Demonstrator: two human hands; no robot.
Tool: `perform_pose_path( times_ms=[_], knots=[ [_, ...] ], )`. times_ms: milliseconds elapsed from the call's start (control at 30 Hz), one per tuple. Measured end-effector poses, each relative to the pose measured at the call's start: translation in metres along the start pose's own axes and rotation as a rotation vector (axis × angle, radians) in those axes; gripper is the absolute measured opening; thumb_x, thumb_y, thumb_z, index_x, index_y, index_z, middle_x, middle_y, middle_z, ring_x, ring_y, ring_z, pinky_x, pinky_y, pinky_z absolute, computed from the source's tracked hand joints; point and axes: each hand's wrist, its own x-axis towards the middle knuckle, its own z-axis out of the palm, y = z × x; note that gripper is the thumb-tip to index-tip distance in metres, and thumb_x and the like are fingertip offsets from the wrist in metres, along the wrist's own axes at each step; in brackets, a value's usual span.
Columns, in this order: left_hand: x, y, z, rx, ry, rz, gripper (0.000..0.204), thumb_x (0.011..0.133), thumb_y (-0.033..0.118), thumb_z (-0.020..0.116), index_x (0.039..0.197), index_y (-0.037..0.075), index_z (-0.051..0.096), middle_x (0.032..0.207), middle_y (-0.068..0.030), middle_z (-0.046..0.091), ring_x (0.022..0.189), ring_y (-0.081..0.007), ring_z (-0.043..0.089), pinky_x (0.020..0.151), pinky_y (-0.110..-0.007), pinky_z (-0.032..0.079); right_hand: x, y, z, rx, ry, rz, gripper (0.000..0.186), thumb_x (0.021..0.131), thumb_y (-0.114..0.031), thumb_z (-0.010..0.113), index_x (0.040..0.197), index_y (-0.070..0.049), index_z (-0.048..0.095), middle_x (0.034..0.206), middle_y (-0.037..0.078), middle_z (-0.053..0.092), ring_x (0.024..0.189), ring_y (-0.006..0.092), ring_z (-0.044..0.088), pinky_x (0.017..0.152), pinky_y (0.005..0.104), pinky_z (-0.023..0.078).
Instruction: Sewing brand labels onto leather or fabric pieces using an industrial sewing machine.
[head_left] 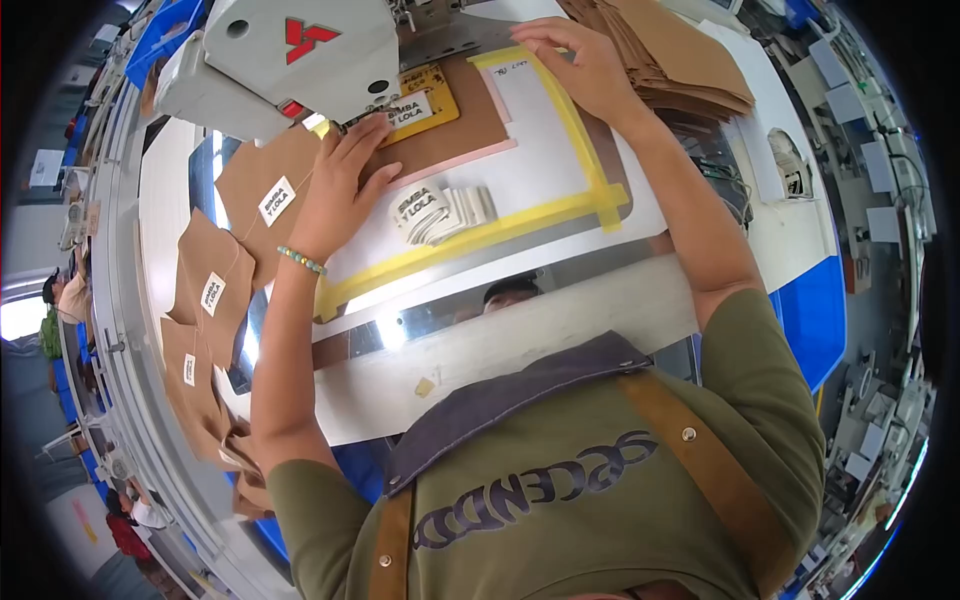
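My left hand (350, 170), a beaded bracelet at its wrist, lies with fingers stretched beside the sewing machine's needle area. Its fingertips touch the near-left side of a yellow template (447, 98). A white printed label (408, 110) shows in the template, on top of a brown fabric piece (470, 140). My right hand (585, 70) rests lightly at the far right edge of the taped work board (560, 165), fingers loosely bent and reaching left, with nothing seen in them. Between my forearms a roll of white labels (440, 212) sits on the board.
The white sewing machine head (300, 60) overhangs the far left. Brown pieces with labels (265, 190) hang in a linked chain down the left side. A stack of brown pieces (680, 60) lies at the far right. Blue bins (808, 320) flank the table.
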Motion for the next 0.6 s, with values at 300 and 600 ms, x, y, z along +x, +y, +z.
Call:
perform_pose_path(
  times_ms=[300,600],
  knots=[
    [0.0084,0.0036,0.0039,0.057,-0.02,0.025,0.042,0.098,0.022,0.07,0.138,0.009,0.068,0.154,-0.0044,0.057,0.133,-0.0356,0.048,0.114,-0.043,0.043,-0.0009,0.0029,-0.0055,-0.027,0.007,0.047,0.024,0.106,-0.016,0.062,0.123,-0.005,0.074,0.121,0.004,0.075,0.105,0.0153,0.071,0.094,0.0288,0.055],
    [0.0083,0.0002,0.0014,0.077,-0.018,0.061,0.041,0.097,0.019,0.07,0.137,0.011,0.07,0.153,-0.0031,0.059,0.13,-0.0338,0.047,0.114,-0.043,0.042,-0.0021,-0.0009,-0.0016,-0.022,0.0,0.086,0.023,0.106,-0.017,0.062,0.122,-0.005,0.075,0.116,0.001,0.076,0.101,0.0122,0.069,0.092,0.0282,0.054]
  ],
)
